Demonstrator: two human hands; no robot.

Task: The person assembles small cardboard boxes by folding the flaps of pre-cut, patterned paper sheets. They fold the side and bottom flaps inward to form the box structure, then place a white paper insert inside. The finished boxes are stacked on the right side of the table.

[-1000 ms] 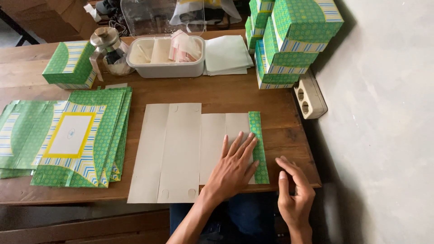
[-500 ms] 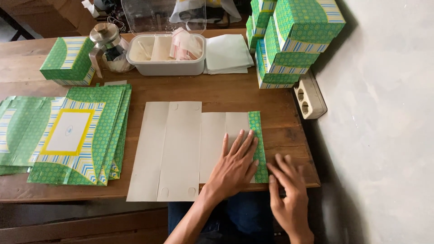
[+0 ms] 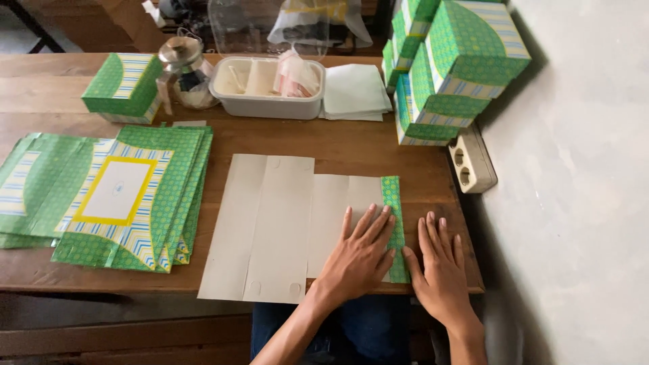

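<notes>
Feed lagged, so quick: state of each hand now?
Left hand: open, flat on the cardboard sheet.
Right hand: open, flat beside its green flap.

table [image 3: 351, 145]: brown wood, grained, dull sheen | flat carton blank [image 3: 284, 223]: matt grey-beige cardboard, smooth, creased; printed green flap at right edge | tub [image 3: 267, 105] far: white plastic, smooth | right wall [image 3: 581, 203]: rough grey plaster

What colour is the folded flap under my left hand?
Green with a fine dotted pattern, on the folded flap of the plain beige cardboard sheet; head view.
</notes>
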